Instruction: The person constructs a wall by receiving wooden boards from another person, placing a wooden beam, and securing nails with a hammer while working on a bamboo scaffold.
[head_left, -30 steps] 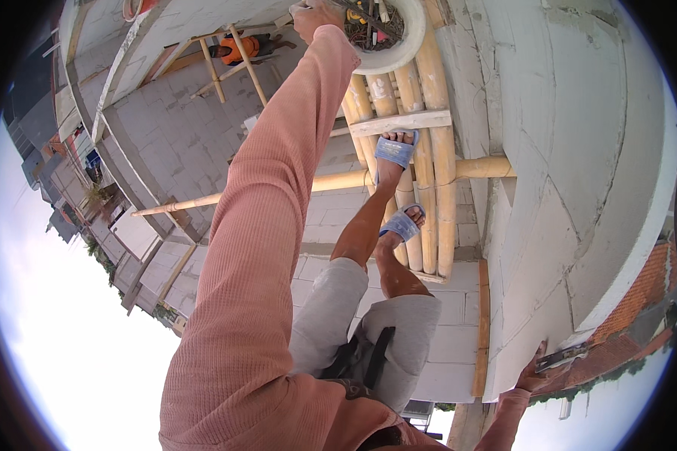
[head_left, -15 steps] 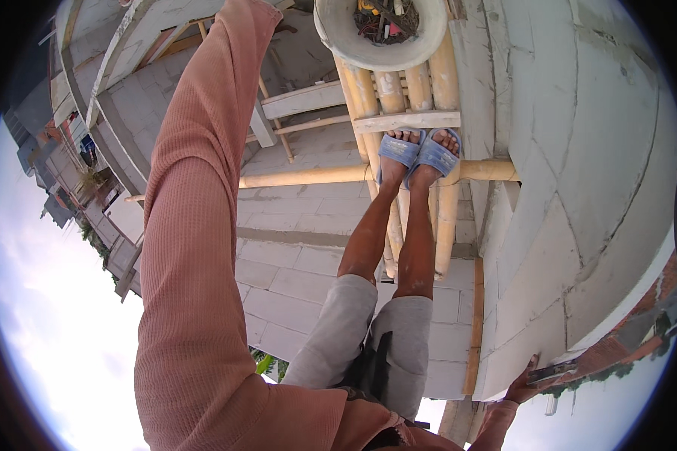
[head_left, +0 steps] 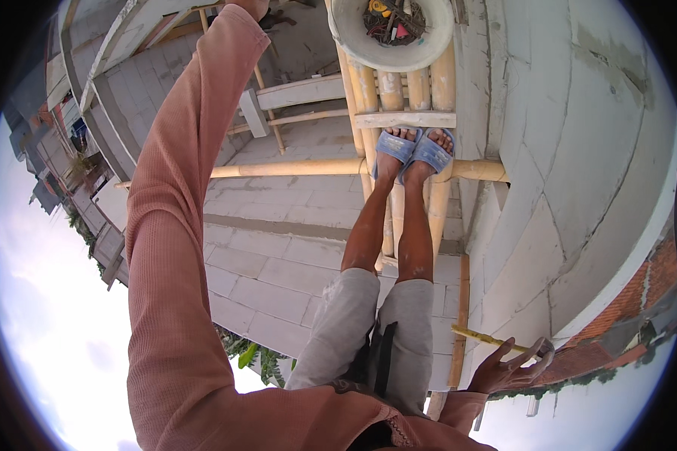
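My left arm, in a pink ribbed sleeve, stretches to the top edge. Only the base of my left hand [head_left: 253,6] shows there; its fingers are cut off by the edge. At the lower right, my right hand [head_left: 502,370] is beside the top of the grey block wall [head_left: 534,270]. Its fingers are bent around a thin yellow stick-like thing [head_left: 483,337], which points left over the wall's near side. A pale, curved piece [head_left: 543,350] shows at the fingertips; its kind is unclear.
My feet, in blue slippers [head_left: 399,146], stand on a bamboo platform [head_left: 390,92]. Ahead sits a pale bucket [head_left: 340,34] holding a yellow tape measure [head_left: 377,7] and dark scraps. A bamboo pole [head_left: 293,168] crosses under the platform. Block walls and a floor far below lie left.
My left arm has shifted left and slightly down, so part of the hand shows. My right hand has moved left and turned; the yellow stick-like thing now shows in place of a dark flat one.
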`<state>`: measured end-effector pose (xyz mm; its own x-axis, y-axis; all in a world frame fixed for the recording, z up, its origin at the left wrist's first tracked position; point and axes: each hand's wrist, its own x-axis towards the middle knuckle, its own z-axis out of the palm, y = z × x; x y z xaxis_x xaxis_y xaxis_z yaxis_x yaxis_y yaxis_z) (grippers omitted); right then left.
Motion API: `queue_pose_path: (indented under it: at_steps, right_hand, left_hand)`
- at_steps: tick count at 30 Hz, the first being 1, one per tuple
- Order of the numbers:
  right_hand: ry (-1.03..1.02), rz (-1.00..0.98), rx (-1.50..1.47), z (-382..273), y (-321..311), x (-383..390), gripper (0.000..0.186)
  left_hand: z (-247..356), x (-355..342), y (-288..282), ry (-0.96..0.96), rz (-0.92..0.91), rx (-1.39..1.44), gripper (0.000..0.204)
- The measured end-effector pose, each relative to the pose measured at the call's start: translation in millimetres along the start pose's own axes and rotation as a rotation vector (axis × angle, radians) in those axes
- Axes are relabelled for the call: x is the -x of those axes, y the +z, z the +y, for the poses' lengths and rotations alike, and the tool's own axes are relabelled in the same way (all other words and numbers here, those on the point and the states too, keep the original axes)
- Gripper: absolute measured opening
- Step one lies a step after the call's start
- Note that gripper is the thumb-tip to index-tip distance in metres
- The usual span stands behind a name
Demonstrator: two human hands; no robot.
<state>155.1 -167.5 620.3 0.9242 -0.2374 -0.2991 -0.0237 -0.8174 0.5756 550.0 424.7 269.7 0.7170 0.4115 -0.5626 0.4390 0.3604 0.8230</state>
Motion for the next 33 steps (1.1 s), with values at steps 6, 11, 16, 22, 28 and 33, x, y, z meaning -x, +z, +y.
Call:
queue_pose_path:
  at_steps: [6,11,16,22,28,33]
  right_hand:
    - [0.064,0.094,-0.082,34.3,36.4,1.4,0.016]
    - [-0.089,0.248,-0.297,56.5,53.1,-2.7,0.017]
    - [-0.098,0.251,-0.33,61.3,49.9,-12.1,0.022]
    - [0.004,0.18,-0.498,67.6,55.3,-17.9,0.024]
    - [0.122,0.195,-0.542,57.6,20.0,-27.4,0.02]
    - [0.275,0.122,-1.012,-55.2,-52.0,-56.4,0.024]
  left_hand:
    - [-22.2,-4.9,3.3,-0.02,-0.035,0.104,0.045]
    - [-15.4,-10.5,-23.0,0.001,-0.093,0.029,0.045]
    - [-15.2,-7.3,-21.8,0.006,-0.09,-0.033,0.05]
    - [-17.9,0.7,-12.0,-0.074,-0.036,-0.083,0.054]
    - [-25.6,-7.1,-15.3,-0.083,-0.117,0.043,0.055]
    - [-25.8,11.7,-3.6,-0.02,-0.065,0.029,0.052]
